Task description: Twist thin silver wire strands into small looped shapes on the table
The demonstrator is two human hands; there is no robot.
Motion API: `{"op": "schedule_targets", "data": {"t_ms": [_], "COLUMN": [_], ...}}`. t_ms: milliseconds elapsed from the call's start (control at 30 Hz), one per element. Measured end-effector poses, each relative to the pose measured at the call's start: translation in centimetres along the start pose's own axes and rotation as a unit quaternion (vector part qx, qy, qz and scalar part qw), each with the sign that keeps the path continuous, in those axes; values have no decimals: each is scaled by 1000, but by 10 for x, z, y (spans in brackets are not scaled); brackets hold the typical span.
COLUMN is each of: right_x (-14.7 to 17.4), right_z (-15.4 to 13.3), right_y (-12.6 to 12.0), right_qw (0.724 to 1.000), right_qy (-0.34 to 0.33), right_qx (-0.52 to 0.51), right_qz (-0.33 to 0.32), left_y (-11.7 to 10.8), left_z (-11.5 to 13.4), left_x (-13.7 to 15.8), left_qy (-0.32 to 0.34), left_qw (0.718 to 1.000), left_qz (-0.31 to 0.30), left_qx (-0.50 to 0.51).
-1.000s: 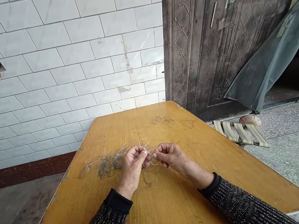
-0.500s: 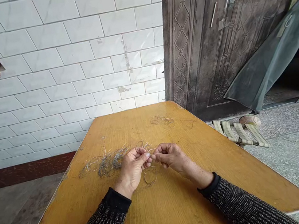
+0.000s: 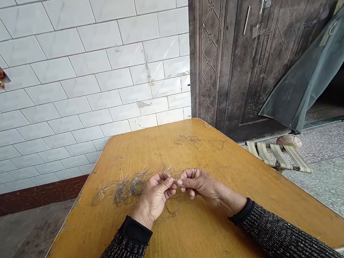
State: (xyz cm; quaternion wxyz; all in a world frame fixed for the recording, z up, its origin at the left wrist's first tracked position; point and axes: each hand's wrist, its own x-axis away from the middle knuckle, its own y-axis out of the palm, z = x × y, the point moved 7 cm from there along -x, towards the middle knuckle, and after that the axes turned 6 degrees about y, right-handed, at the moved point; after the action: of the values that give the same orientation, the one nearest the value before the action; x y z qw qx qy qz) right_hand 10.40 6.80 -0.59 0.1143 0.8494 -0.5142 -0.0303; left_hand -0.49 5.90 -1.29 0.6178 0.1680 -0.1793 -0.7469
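Over the middle of the wooden table (image 3: 181, 246), my left hand (image 3: 155, 194) and my right hand (image 3: 200, 184) meet, their fingertips almost touching. Each pinches thin wire between thumb and forefinger. A loop of that wire (image 3: 174, 213) hangs or lies just below the fingers; I cannot tell which. The exact spot where the wire is gripped is mostly hidden by the fingertips. Left of my left hand lie bundles of coiled grey wire (image 3: 123, 190), with loose ends sticking up. Part of the wire pile is behind my left hand.
Thin loops of wire (image 3: 188, 139) lie toward the table's far right. A white tiled wall (image 3: 114, 77) and a dark carved door (image 3: 228, 54) stand beyond the table. Right of it, on the speckled floor, is a low stool with striped straps (image 3: 278, 155).
My fingertips have drawn slightly apart and lowered a little, still pinching the wire. The whole view has shifted slightly; the wire bundles stay in place.
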Motion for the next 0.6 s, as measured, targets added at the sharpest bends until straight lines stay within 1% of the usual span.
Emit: {"op": "schedule_targets", "data": {"t_ms": [100, 167, 300, 400, 500, 600], "right_x": [0, 0, 2, 4, 3, -1], "right_z": [-3, -4, -7, -10, -11, -7], "right_y": [-6, -7, -2, 0, 1, 4], "right_qw": [998, 997, 996, 993, 993, 996], "right_qy": [-17, -23, -34, -39, -47, -50], "right_qx": [9, 24, 64, 80, 68, 48], "right_qz": [52, 65, 57, 76, 85, 61], "left_y": [-1, -2, -5, -5, -1, 3], "left_z": [4, 7, 12, 13, 11, 8], "left_x": [2, 2, 2, 2, 3, 4], "left_qy": [8, 12, 40, 59, 63, 64], "left_qw": [999, 999, 993, 990, 989, 988], "left_qz": [16, 28, 47, 54, 44, 24], "left_qx": [-27, -44, -96, -114, -123, -136]}}
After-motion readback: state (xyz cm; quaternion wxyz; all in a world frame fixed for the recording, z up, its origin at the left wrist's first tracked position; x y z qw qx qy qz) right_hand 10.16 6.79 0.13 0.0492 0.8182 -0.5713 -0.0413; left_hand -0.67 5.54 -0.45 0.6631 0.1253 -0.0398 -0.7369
